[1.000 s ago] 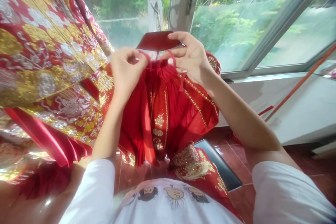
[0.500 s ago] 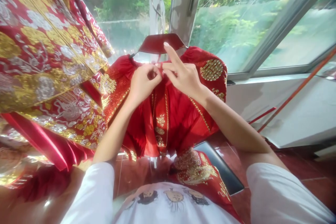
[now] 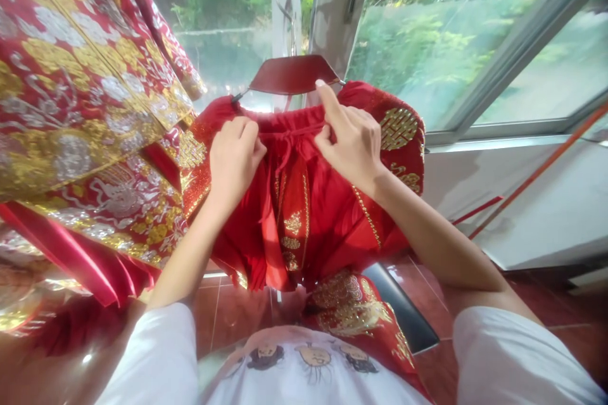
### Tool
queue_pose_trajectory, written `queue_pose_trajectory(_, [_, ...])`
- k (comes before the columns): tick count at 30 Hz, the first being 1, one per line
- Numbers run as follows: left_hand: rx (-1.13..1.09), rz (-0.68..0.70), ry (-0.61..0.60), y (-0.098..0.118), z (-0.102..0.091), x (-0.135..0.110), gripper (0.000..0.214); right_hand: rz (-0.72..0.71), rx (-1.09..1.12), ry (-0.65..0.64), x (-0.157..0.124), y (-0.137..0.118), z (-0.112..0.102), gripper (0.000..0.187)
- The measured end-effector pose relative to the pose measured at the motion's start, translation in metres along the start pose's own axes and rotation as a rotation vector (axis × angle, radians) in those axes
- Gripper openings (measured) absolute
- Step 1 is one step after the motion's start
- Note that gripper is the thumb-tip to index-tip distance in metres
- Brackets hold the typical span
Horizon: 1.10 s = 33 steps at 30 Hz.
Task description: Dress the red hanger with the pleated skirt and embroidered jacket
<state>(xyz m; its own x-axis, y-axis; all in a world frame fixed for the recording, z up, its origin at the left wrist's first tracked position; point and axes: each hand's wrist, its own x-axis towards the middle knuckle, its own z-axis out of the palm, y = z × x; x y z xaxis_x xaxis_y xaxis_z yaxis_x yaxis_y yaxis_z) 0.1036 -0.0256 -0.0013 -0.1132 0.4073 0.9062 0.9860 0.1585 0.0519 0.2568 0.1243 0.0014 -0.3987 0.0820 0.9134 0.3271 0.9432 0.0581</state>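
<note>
Two hands: one left hand (image 3: 235, 155), one right hand (image 3: 354, 139). One red garment (image 3: 327, 215), one dark red hanger (image 3: 291, 74). One brocade robe (image 3: 71, 88) at left, one orange rod (image 3: 536, 171) at right.

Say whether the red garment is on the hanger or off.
On: the red garment hangs from the dark red hanger, top edge stretched between its ends.

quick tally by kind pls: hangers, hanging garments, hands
hangers: 1, the red hanger
hanging garments: 2, the red garment on that hanger and the gold brocade garment to its left
hands: 2, left hand and right hand, both pinching the red garment's top edge
total: 5
</note>
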Motion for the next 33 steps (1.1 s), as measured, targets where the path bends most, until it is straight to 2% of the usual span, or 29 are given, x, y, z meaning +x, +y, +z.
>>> queue_pose_trajectory(5, [-0.325,-0.133,0.055,0.006,0.007,-0.002,0.014,0.084,0.172,0.017,0.000,-0.013,-0.002,0.059])
queue_pose_trajectory(8, [-0.553,-0.227,-0.001,0.011,0.010,0.004,0.010,0.150,0.359,-0.022,0.003,-0.020,-0.006,0.062])
queue_pose_trajectory(11, [-0.652,-0.288,-0.060,0.009,0.009,0.010,0.009,0.195,0.497,-0.088,0.006,-0.018,-0.007,0.061])
queue_pose_trajectory(15, [-0.612,-0.299,-0.055,0.007,0.004,0.011,0.011,0.241,0.588,-0.182,0.010,-0.006,-0.009,0.052])
queue_pose_trajectory(19, [-0.546,-0.261,-0.061,0.009,0.000,0.009,0.015,0.221,0.622,-0.240,0.011,0.000,-0.012,0.043])
queue_pose_trajectory(27, [-0.505,-0.245,-0.061,-0.001,0.003,0.003,0.020,0.142,0.356,-0.202,0.008,0.019,-0.010,0.034])
queue_pose_trajectory(30, [-0.410,-0.180,-0.081,-0.003,-0.008,0.001,0.019,0.115,0.272,-0.140,0.004,0.024,-0.013,0.032])
queue_pose_trajectory(33, [-0.240,-0.037,-0.027,-0.017,-0.030,0.010,0.033,0.114,0.128,0.059,0.000,0.033,-0.023,0.032])
